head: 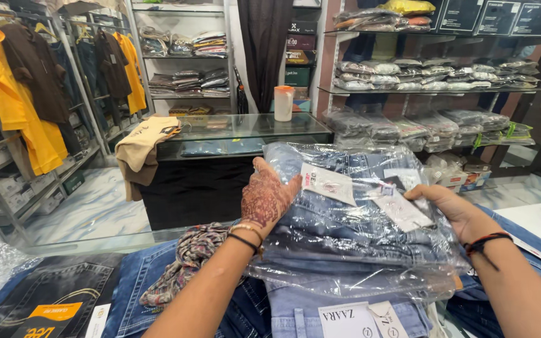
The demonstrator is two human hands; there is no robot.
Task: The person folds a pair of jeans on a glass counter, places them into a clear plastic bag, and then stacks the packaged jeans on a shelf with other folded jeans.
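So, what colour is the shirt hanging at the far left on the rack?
Bright yellow-orange shirt, seen best in the head view, beside a dark brown one.
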